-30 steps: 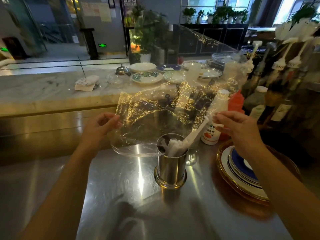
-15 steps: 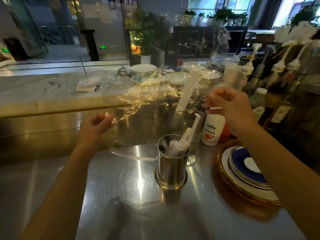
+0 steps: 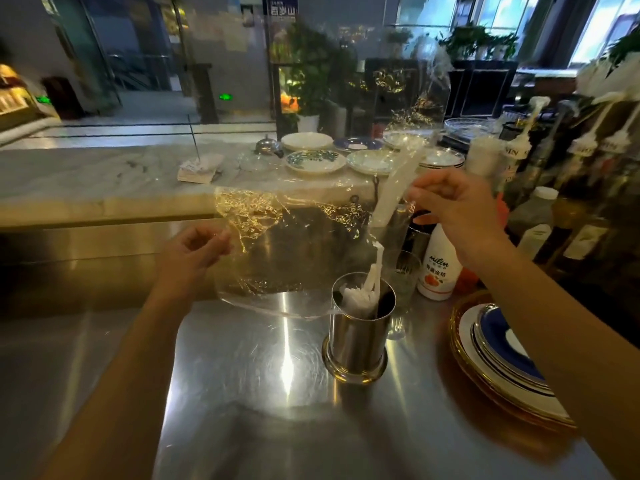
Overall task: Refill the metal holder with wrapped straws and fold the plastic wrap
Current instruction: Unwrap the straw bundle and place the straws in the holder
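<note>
A round metal holder (image 3: 356, 344) stands on the steel counter with white wrapped straws (image 3: 363, 296) sticking out of it. Above and behind it hangs a large clear plastic wrap (image 3: 294, 251), crinkled and glinting. My left hand (image 3: 194, 254) pinches its left edge. My right hand (image 3: 453, 209) pinches its right edge higher up, above the holder. One white wrapped straw (image 3: 394, 192) shows inside the wrap, tilted, just left of my right hand.
A stack of blue and white plates (image 3: 505, 358) sits right of the holder. A white bottle (image 3: 438, 271) and a glass (image 3: 405, 275) stand behind it, with syrup bottles (image 3: 568, 188) along the right. Plates (image 3: 315, 161) line the marble ledge.
My right hand has risen and drawn the wrap's right edge upward. The sheet's upper part now billows up and back. My left hand has stayed in place.
</note>
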Demonstrator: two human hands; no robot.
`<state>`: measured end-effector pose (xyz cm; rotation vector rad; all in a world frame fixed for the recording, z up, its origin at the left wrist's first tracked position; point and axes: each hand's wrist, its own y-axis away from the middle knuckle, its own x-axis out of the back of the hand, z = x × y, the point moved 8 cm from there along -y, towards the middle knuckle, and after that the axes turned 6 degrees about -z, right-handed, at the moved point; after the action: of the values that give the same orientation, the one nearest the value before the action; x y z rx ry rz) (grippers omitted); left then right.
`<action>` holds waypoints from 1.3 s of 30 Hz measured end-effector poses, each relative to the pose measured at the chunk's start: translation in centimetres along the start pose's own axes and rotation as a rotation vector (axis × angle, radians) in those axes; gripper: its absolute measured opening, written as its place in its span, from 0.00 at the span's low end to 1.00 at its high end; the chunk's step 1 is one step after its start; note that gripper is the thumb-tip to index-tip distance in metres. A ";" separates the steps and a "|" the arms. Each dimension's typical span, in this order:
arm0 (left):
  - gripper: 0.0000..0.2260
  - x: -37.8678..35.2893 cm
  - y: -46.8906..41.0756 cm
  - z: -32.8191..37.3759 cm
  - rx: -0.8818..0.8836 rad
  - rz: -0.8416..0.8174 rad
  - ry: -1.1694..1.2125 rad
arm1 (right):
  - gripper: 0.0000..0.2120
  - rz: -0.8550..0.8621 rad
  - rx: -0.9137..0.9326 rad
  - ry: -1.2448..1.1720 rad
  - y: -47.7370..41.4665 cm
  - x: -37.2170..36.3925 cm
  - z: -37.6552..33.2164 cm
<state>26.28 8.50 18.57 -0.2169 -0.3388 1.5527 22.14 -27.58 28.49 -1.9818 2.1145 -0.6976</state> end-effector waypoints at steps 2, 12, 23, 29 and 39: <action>0.08 -0.2 0.0 -0.2 0.014 -0.011 -0.009 | 0.06 -0.009 -0.015 0.004 0.0 0.1 0.4; 0.01 -2.2 -1.0 2.5 -0.031 -0.051 0.061 | 0.07 0.062 -0.037 0.009 0.2 2.6 0.2; 0.08 -2.3 -1.7 8.9 -0.186 0.023 0.102 | 0.06 0.200 0.105 -0.039 -0.9 4.2 -5.1; 0.09 -1.3 -0.5 11.1 -0.187 0.045 0.108 | 0.06 0.258 0.141 -0.139 -0.9 3.6 -6.7; 0.08 4.9 6.7 7.0 0.000 0.238 -0.012 | 0.09 0.038 -0.020 -0.137 1.9 -4.5 -2.4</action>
<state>17.52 12.91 23.15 -0.2551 -0.3309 1.7890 19.93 -22.62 28.88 -1.9340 2.0808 -0.5203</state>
